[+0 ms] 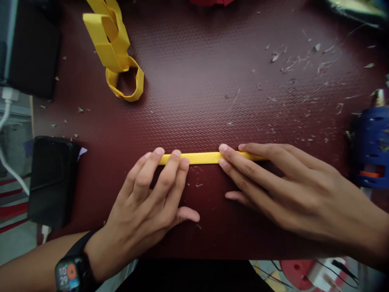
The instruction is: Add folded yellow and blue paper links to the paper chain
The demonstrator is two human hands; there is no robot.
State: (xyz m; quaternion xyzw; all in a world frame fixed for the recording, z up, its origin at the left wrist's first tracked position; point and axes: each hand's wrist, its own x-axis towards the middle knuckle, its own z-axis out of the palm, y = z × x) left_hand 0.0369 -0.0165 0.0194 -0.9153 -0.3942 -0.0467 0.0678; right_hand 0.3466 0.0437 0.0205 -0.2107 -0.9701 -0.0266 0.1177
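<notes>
smartwatch (69,276) face, digits 10 and 29

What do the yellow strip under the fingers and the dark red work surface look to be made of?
The yellow strip, pressed flat by the left hand and right hand, looks like folded paper: matte, thin, with crisp straight edges, like the yellow paper chain behind it. The dark red surface seems to be a textured vinyl or rubber mat: a fine embossed pattern with a soft sheen. Which one, I cannot tell.

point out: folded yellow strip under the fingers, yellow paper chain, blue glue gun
folded yellow strip (202,157), head view, bare middle stretch between the hands.
yellow paper chain (113,44), head view, on a flat band of its upper loops.
blue glue gun (370,142), head view, blue body.
</notes>
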